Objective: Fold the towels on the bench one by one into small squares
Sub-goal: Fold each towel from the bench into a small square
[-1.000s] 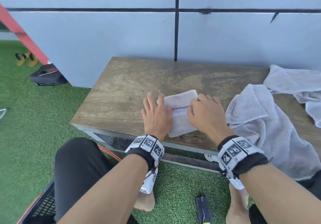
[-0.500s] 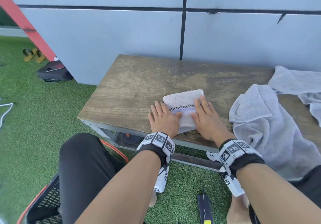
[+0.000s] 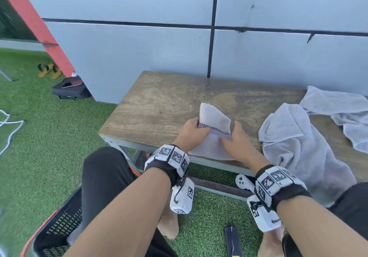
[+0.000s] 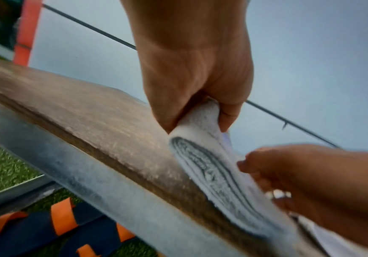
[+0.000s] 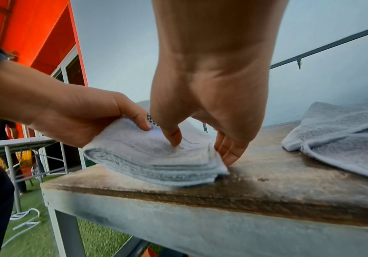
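Folded towel at the near edge of the wooden bench, far half raised and tilted up off the board, near half flat. Left hand pinching the left edge at the checked stripe, thumb and fingers curled round the stacked layers. Right hand at the right edge: thumb pressed on top of the cloth, fingers curled down beside the corner, tips meeting the board. Right of those fingers, apart, a loose grey towel in a heap; beyond it, another pale towel. Green turf below.
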Demonstrator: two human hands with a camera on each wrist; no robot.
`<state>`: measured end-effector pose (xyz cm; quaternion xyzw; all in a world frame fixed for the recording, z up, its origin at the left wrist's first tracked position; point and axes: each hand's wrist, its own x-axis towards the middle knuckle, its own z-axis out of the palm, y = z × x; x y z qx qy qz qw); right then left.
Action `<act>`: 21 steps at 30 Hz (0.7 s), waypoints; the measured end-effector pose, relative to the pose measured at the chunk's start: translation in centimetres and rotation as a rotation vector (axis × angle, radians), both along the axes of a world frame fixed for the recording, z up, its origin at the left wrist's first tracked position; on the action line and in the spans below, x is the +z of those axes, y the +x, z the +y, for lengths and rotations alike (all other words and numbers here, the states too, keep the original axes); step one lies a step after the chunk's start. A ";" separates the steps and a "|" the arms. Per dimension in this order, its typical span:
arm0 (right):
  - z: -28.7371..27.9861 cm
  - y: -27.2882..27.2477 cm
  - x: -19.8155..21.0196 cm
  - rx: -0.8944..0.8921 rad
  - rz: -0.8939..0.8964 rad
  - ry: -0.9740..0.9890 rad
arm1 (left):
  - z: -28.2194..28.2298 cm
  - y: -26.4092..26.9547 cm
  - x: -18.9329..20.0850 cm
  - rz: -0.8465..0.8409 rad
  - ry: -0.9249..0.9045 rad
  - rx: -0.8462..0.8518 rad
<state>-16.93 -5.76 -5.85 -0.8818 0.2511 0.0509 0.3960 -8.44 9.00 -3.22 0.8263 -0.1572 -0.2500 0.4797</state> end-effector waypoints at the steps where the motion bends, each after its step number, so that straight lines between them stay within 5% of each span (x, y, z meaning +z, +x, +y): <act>1: 0.1 0.0 0.6 -0.027 0.002 0.062 | 0.4 -0.1 1.0 -0.003 -0.035 -0.003; 7: 2.4 1.1 6.1 -0.057 -0.156 0.294 | 4.5 -0.5 6.6 -0.040 -0.176 0.075; 15: 10.6 4.9 13.5 0.220 -0.420 0.286 | 16.1 -1.1 13.4 -0.174 -0.392 0.346; 21: 17.4 9.5 15.7 0.428 -0.502 0.270 | 25.8 -1.3 13.9 -0.266 -0.374 0.546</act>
